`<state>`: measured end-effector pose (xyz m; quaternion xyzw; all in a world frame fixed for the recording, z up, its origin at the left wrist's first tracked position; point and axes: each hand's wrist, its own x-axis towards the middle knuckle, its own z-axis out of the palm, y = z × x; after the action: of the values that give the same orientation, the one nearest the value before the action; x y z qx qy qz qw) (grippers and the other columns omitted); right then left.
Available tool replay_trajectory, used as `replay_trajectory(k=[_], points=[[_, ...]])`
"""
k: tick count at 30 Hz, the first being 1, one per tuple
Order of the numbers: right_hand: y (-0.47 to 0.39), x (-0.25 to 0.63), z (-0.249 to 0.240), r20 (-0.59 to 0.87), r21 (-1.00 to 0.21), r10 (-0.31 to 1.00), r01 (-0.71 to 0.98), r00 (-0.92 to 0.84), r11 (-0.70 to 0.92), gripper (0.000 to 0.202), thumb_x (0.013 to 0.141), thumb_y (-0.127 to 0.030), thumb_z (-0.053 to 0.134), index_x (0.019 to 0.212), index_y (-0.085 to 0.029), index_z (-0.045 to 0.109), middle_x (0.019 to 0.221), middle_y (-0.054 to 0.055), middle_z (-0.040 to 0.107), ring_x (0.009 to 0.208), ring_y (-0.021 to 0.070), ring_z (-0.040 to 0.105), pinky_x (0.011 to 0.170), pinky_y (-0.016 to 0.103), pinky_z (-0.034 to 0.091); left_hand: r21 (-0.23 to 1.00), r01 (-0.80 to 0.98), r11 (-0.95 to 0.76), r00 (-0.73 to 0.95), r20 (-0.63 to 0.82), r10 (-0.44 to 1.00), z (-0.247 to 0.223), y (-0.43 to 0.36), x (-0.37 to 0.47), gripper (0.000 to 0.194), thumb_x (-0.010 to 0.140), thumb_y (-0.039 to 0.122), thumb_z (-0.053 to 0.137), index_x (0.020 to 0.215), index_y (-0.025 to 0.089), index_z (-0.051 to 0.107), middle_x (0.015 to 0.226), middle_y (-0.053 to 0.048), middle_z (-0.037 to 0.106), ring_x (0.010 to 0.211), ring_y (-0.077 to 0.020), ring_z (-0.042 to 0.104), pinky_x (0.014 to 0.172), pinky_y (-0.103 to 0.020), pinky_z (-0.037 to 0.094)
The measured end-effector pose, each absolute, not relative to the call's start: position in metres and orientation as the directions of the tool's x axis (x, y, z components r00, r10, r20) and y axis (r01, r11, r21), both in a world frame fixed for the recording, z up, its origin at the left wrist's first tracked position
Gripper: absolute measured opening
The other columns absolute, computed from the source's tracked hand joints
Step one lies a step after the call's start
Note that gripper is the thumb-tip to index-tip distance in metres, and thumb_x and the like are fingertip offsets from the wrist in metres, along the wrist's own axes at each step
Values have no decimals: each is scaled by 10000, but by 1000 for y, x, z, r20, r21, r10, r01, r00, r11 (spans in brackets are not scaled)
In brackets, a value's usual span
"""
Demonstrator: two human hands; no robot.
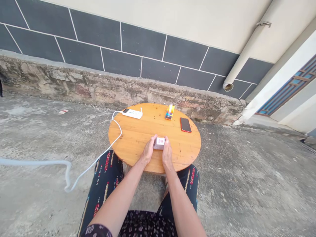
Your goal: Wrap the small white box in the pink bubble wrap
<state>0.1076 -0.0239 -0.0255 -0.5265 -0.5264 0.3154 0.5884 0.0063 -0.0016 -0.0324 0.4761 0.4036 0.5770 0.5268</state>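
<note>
A small box with a white label on top (160,141) rests at the near middle of the round wooden table (138,138). My left hand (148,148) is closed on the box's left side, and my right hand (167,151) grips its right side. Both thumbs lie near the far corners of the box. The fingers on the outer sides are partly hidden. Beyond my right hand lies a dark-screened phone with a red edge (185,125).
A white power strip (133,113) sits at the table's back left, its white cable (108,148) running off left. A yellow item with several colours (170,112) stands at the back. Behind the table is a stone-based wall (111,89) with a drainpipe (243,61).
</note>
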Motion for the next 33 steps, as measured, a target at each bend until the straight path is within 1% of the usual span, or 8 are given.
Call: replay_trajectory(k=[9,16,21,25,28,30,32,33], points=[[-25,104,-26,313,-936,929,233,196,266,722,907,-630,316,1433,-137,365,1517,102,295,1410,218,244,1169,407,162,971,-204,-127,-4,129,992,-19,-9,6,478,909,495,413,1250,213,592,1414,-39,489,1365,-223,368,1161,-353,236],[-24,110,-25,394,-916,845,226,362,331,637,938,-558,258,1358,-115,440,1472,139,363,1370,208,309,1148,417,203,917,-360,-171,-98,146,985,-23,-5,2,490,819,470,554,1219,188,595,1370,-106,533,1291,-243,464,1083,-378,351],[-28,113,-23,434,-901,776,208,459,381,496,924,-493,343,1177,-134,573,1392,151,437,1316,220,362,1132,431,203,890,-406,-207,-168,150,974,-17,-19,-7,292,722,357,672,946,171,668,1023,-64,691,994,-185,609,917,-298,429],[-33,112,-15,434,-896,764,140,478,421,372,879,-450,434,1028,-158,610,1358,138,457,1294,227,384,1110,426,239,893,-413,-179,-88,157,984,-3,-41,-13,166,740,326,671,777,164,665,776,-6,663,714,-113,560,749,-241,427],[-46,118,5,382,-910,798,41,466,412,321,891,-416,417,1045,-177,566,1209,128,556,1153,225,521,978,432,400,904,-410,-126,54,162,985,12,-59,-21,177,748,325,683,777,151,675,701,-3,639,628,-100,521,681,-239,416],[-60,127,25,347,-923,859,-27,377,385,293,904,-411,412,1014,-186,565,988,92,633,894,211,634,772,387,505,914,-398,-84,145,153,977,21,-71,-27,188,743,324,701,768,138,684,666,-10,631,617,-107,522,656,-243,413],[-77,139,48,327,-934,920,-72,217,349,258,894,-409,471,916,-187,600,776,42,635,682,184,637,634,332,514,921,-385,-52,213,144,966,29,-81,-34,179,737,306,717,766,131,694,667,-14,633,627,-109,529,659,-240,412],[-85,144,60,326,-939,944,-96,49,329,227,895,-392,500,900,-192,607,749,28,630,648,170,627,619,314,507,923,-383,-38,240,139,961,32,-85,-36,175,736,301,722,772,131,697,664,-15,634,631,-110,534,660,-239,411]])
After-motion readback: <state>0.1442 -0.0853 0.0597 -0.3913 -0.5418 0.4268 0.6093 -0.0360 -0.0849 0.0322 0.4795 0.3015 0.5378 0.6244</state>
